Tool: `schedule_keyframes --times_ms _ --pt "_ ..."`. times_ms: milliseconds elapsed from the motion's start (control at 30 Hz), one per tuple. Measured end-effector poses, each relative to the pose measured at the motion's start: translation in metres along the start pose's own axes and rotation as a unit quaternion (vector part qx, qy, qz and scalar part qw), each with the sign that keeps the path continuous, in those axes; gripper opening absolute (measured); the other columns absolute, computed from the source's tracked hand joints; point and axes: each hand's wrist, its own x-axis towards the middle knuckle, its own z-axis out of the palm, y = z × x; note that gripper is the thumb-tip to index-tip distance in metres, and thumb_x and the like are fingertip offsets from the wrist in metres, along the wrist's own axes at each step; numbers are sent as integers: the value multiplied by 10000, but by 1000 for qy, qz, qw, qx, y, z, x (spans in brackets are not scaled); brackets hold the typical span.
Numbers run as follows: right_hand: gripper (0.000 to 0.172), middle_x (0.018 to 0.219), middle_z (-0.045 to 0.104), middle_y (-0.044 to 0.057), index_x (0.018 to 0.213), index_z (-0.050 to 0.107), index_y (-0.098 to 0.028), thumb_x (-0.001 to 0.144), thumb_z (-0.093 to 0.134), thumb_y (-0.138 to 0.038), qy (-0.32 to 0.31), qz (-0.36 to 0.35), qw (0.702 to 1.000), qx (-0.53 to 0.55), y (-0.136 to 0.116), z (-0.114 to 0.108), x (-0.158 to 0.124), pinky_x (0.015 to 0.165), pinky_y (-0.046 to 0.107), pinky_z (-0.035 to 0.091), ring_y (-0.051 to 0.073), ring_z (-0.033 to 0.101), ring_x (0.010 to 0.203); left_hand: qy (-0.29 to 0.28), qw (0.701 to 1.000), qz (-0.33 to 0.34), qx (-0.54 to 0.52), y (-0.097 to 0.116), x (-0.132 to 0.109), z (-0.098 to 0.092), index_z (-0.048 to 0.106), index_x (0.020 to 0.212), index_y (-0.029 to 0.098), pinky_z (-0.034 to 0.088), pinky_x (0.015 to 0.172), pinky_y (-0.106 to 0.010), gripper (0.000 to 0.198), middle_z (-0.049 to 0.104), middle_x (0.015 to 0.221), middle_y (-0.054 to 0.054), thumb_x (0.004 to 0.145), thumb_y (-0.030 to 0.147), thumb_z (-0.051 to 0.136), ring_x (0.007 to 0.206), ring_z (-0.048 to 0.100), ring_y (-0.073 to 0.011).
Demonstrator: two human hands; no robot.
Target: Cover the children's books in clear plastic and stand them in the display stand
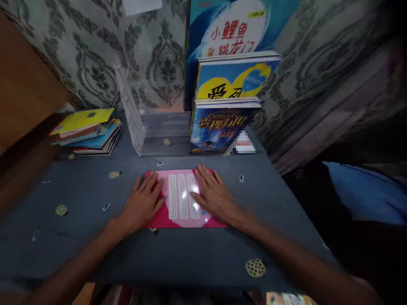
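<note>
Pink, glossy cover: that's the book (182,199) under your palms, lying flat on the grey-blue cloth (178,254), near the middle of the table and close to you. Your left hand (144,204) lies palm down on its left edge, fingers spread and straight, w/ part of the hand on the cloth. Your right hand (214,197) lies the same way on the right half, fingertips near the top edge. Neither hand is closed on anything; both just press flat. Lamp glare sits on the cover between them.

Behind the book, touching nothing you hold, is 1 clear acrylic rack (149,127) w/ stepped tiers and a tilted side panel at its left. At its right end 3 books stand upright, one behind the other, each taller: front dark-blue book (219,127), middle blue-and-yellow book (235,78), big back book (222,29) against the wallpaper. Whether they sit on the steps or just beside them, can't tell.

Far left, well apart from your hands: 1 loose stack of books (89,131), yellow cover on top; exact no. in it can't be told.

On the cloth: 5 round patterned dots (255,267) in view, plus several small tags (106,206).
</note>
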Motion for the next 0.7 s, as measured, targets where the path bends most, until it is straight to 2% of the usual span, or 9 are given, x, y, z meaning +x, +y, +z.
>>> schedule_keyframes --times_ms 200,367,533,633,700 --pt "731 1605 341 224 1562 304 -64 1032 288 -567 40 2 999 20 7 11 0 1213 553 253 317 274 1516 -1 997 53 -59 24 27 7 440 1480 109 329 1185 -525 534 441 1552 -205 1050 409 338 1472 381 -312" --pt "702 1615 328 211 1574 292 -92 1031 297 -538 31 3 999 22 7 10 -1 1220 549 237 303 250 1527 -10 992 93 -87 50 37 7 399 1495 78 254 1222 -510 597 412 1569 -209 1052 472 321 1500 325 -302" --pt "726 1606 332 233 1538 352 -50 1023 315 -560 14 1 1000 4 6 4 -2 1220 537 244 318 264 1520 -25 987 103 -118 53 28 0 342 1515 60 188 1244 -494 765 345 1599 -227 1005 630 322 1528 259 -291" --pt "755 1595 347 245 1527 364 -36 1015 324 -590 15 -2 1000 -2 6 3 -5 1211 544 262 331 289 1509 -35 983 120 -134 53 16 -3 280 1543 55 184 1241 -505 949 308 1611 -244 917 764 356 1537 228 -304" --pt "752 1588 359 249 1531 357 -38 1015 338 -584 21 -8 1000 -6 6 4 -9 1207 551 265 330 298 1505 -38 983 123 -133 55 8 -4 261 1553 62 192 1234 -514 999 307 1612 -244 884 793 387 1536 227 -313"
